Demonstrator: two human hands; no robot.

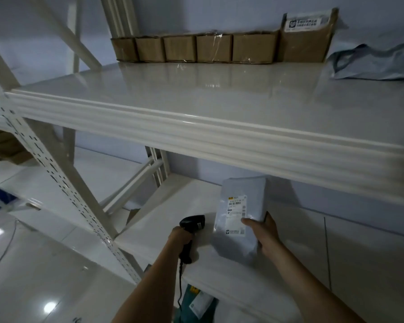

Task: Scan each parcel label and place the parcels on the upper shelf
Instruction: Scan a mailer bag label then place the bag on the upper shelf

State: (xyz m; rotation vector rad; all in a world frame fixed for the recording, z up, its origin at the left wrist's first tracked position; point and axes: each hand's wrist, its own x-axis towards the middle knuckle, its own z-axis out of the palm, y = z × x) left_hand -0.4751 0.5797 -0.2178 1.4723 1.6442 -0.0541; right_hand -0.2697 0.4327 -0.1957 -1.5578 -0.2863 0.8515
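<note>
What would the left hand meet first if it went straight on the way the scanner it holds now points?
Probably the parcel held upright by the right hand. The left hand aims the scanner up and right toward its label, though depth is unclear.

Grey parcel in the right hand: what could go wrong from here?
1. The right hand grips the grey parcel only at its lower edge; it could flop or slip on the lift.
2. The thumb sits on the label, possibly blocking the scanner held by the left hand.
</note>
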